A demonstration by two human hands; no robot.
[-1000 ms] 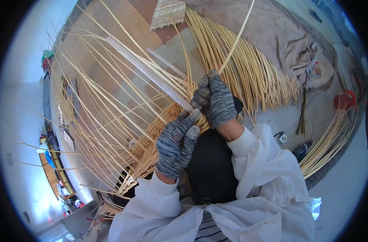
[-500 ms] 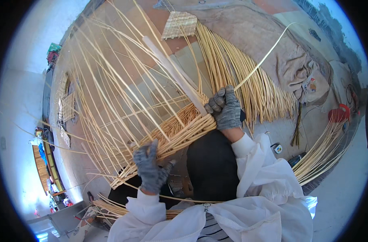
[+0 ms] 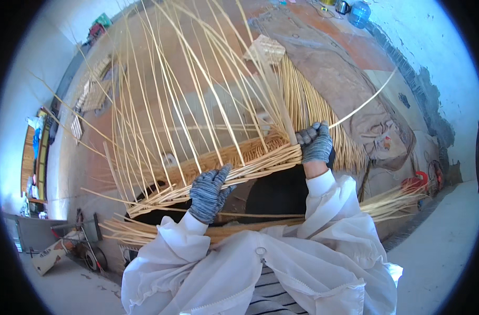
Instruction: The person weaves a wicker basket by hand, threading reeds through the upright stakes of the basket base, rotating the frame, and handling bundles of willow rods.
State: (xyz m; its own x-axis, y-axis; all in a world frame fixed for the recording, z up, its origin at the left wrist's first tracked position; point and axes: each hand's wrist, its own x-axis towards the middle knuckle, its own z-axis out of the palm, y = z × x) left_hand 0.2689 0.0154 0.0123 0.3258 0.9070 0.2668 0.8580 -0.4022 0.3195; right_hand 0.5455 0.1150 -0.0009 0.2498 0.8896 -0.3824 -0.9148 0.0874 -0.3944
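The floor (image 3: 360, 47) runs in reddish and pale patches to whitish walls, the right wall (image 3: 444, 47) rough and grey along its foot. A brown cloth (image 3: 336, 63) spreads over the far right, with a thick row of rods (image 3: 305, 89) beside it and a small woven mat (image 3: 265, 50) at the row's far end. Farther off stands a blue jug (image 3: 359, 14); a shelf (image 3: 28, 163) is by the left wall. The basket (image 3: 265, 161), low-walled, lies in the middle, just before the person, tall stakes (image 3: 195, 84) rising from it. The left hand (image 3: 209, 195), gloved, is clasped over its near wall, thumb below and fingers above. The right hand (image 3: 315, 143), gloved too, is closed at the right corner on a pale cane (image 3: 364, 105) that sticks out far and right. The fist hides the cane's near end. Many stake tips are cut off at the far edge or blur together. A sheaf (image 3: 239, 228) crosses the near side, partly covered by white sleeves (image 3: 181, 239); a red object (image 3: 415, 182) at right is hard to make out
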